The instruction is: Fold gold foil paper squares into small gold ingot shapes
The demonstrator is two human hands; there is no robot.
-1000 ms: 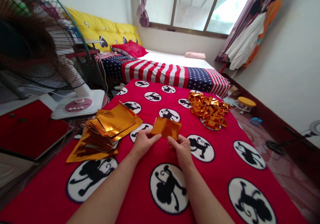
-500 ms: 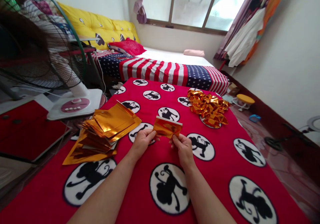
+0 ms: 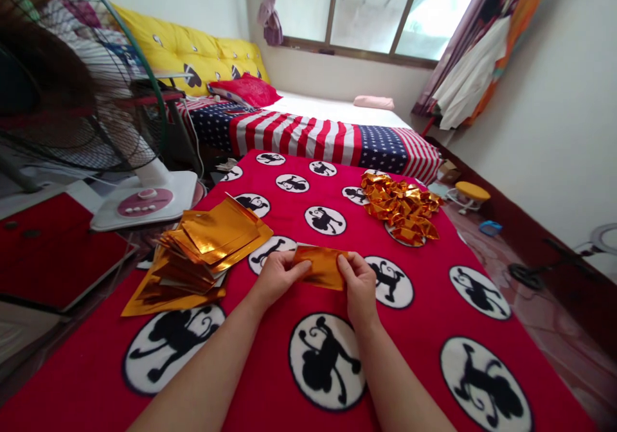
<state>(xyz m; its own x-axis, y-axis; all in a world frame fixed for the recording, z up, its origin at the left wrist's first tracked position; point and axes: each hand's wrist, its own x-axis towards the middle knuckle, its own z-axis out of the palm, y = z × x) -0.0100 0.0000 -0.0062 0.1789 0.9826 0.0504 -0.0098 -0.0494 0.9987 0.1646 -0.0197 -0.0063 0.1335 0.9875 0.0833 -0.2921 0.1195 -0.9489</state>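
A small folded sheet of shiny gold foil paper (image 3: 322, 267) is held between my two hands, above the red monkey-print cloth (image 3: 260, 368). My left hand (image 3: 280, 276) pinches its left end, thumb on top and fingers beneath. At the right end, my right hand (image 3: 357, 283) grips it the same way. To the left of my left hand lies a loose stack of gold foil sheets (image 3: 226, 229), spread unevenly. A heap of folded gold foil pieces (image 3: 402, 207) rests on the cloth beyond my right hand.
A standing fan (image 3: 144, 202) is at the left beside the cloth, near a red panel (image 3: 53, 252). Behind is a bed (image 3: 308, 137) with a flag-print cover. A yellow stool (image 3: 472, 191) and a blue object (image 3: 490, 227) are on the floor at right.
The foil sheet has come slightly nearer and its pale top strip is now mostly out of sight. Both thumbs have shifted onto its upper face.
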